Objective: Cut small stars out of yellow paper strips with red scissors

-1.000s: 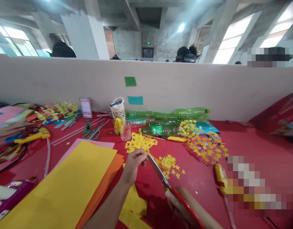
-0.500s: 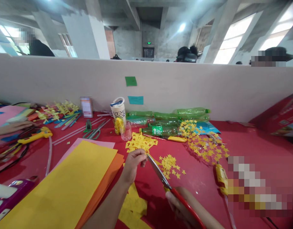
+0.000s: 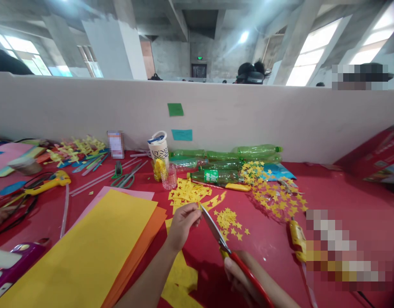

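Note:
My left hand (image 3: 184, 220) is closed in a pinch, with a bit of yellow paper showing at its fingertips. A yellow paper strip (image 3: 216, 200) with star-shaped holes reaches out to the right beyond them. My right hand (image 3: 240, 273) grips red-handled scissors (image 3: 216, 226), whose blade tips meet the paper at my left fingertips. Under the blades is a small heap of yellow paper stars (image 3: 227, 219). Just past my left hand lie yellow scraps with star cutouts (image 3: 187, 190). Larger yellow paper pieces (image 3: 180, 278) rest below my wrists.
Yellow sheets (image 3: 84, 248) over orange ones lie at left. Green bottles (image 3: 219, 175), a cup (image 3: 158, 147) and more stars (image 3: 274, 192) stand or lie along the partition (image 3: 88, 102). Glue guns (image 3: 49, 184) are at both sides. Another person's hand (image 3: 1, 216) is at far left.
The yellow strip with star holes now extends up and right from my left fingertips, where before it ran down behind the blades. My left hand shifted slightly right. The other person's arm drew back.

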The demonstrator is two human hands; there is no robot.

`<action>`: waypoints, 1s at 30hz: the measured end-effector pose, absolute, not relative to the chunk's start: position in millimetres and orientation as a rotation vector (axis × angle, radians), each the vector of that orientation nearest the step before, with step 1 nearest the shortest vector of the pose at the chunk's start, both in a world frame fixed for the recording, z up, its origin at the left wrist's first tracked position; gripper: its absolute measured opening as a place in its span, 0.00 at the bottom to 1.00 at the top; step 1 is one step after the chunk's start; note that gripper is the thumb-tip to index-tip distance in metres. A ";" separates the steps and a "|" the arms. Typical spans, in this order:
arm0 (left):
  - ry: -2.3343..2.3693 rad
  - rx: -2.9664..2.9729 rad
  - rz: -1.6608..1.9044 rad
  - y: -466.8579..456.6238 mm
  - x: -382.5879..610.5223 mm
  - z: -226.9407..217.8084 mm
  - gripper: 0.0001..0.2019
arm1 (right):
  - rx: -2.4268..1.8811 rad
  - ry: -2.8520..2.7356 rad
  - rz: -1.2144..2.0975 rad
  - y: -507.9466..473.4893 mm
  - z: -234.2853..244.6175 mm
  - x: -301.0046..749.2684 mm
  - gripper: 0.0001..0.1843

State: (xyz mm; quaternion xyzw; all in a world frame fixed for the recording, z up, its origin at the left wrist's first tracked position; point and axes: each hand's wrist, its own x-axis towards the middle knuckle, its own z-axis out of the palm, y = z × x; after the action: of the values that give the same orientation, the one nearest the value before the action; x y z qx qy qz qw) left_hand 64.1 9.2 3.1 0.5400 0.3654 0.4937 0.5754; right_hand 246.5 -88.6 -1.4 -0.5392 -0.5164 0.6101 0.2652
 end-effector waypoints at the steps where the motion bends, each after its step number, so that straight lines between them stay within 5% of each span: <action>1: 0.855 1.271 1.153 8.5 64.1 3.5 0.12 | -1.472 -1.390 1.654 -89.0 -1.4 246.6 0.33; 30: 0.982 1.523 1.170 6.8 62.4 23.6 0.12 | -1.531 -1.436 1.609 -86.8 5.3 243.3 0.28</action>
State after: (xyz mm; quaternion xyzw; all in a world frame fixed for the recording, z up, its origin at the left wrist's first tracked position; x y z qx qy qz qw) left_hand 62.4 6.8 23.6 0.6221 0.4013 0.4780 0.4726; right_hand 243.3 -86.8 5.3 -0.5610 -0.5263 0.5898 0.2459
